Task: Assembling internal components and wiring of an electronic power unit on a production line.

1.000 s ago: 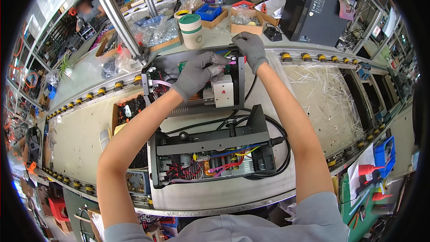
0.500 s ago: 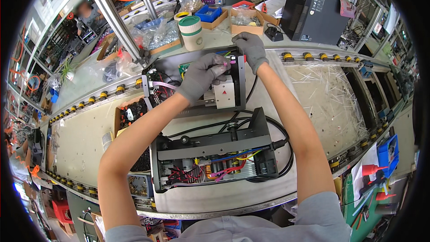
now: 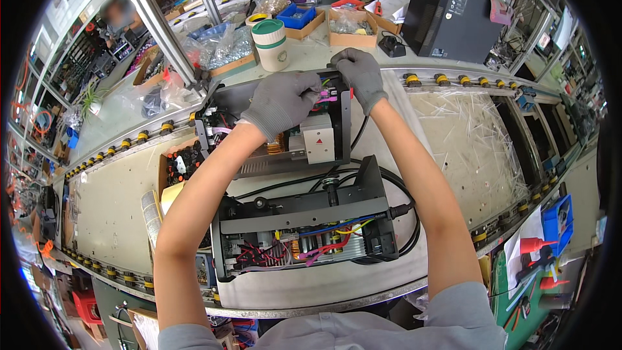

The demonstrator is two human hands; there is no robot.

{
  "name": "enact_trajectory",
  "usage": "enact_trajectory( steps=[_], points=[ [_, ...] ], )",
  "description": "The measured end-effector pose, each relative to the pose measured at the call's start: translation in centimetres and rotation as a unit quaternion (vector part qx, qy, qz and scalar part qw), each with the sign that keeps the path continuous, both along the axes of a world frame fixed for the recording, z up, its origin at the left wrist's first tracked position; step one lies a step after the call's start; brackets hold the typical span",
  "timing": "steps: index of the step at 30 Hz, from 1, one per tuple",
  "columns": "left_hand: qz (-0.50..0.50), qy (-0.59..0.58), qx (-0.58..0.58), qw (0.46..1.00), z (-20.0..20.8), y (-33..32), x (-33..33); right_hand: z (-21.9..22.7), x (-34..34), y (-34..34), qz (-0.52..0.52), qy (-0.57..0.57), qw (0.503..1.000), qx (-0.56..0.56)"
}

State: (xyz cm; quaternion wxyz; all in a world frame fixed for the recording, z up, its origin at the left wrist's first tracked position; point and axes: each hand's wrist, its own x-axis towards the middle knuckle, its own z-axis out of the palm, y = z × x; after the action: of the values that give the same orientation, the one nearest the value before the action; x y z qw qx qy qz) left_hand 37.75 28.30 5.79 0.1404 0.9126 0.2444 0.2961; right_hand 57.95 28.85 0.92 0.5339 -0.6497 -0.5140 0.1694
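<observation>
My left hand [image 3: 284, 100], in a grey glove, reaches over the far open metal case [image 3: 249, 170]. Its thumb and fingers pinch at a pink-sleeved wire connector [image 3: 328, 98] near the case's right end panel; the fingertips partly cover it. My right hand [image 3: 360, 76], gloved alike, is closed with its fingers curled at the far right corner of that case. What those fingers hold, if anything, is hidden. Inside the case are a white metal block [image 3: 319, 142] with a red triangle and a copper coil, partly behind my left wrist.
Nearer me stands a second open case [image 3: 304, 217] with coloured wires and a black power cable [image 3: 413, 188]. Roller rails [image 3: 440, 79] run along the bench. Behind are a green-lidded cup [image 3: 270, 45], a blue bin [image 3: 296, 17] and a black computer tower [image 3: 447, 16]. Another person sits at the far side.
My left hand has shifted slightly left and turned, showing more of its back; pink sleeves now show beside its fingertips. My right hand stays at the case corner. The whole view has shifted slightly.
</observation>
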Motion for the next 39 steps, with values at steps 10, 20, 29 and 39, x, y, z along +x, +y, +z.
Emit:
enact_trajectory(
  steps=[10,20,29,39],
  points=[
    [0.015,0.079,0.104,0.991,0.3,-0.6,0.6,-0.1,-0.1,-0.3,-0.002,-0.005,1.0,0.001],
    [0.062,0.109,0.216,0.968,-1.1,-2.1,2.1,-0.8,0.0,0.1,0.007,0.025,1.0,-0.006],
    [0.104,0.076,0.173,0.976,2.7,-8.5,-3.4,-0.6,-0.6,-3.8,0.026,-0.119,0.992,0.031],
    [0.167,0.174,0.205,0.949,-1.6,-22.9,-10.5,3.7,-2.4,-10.5,-0.027,-0.289,0.957,0.026]
  ],
)
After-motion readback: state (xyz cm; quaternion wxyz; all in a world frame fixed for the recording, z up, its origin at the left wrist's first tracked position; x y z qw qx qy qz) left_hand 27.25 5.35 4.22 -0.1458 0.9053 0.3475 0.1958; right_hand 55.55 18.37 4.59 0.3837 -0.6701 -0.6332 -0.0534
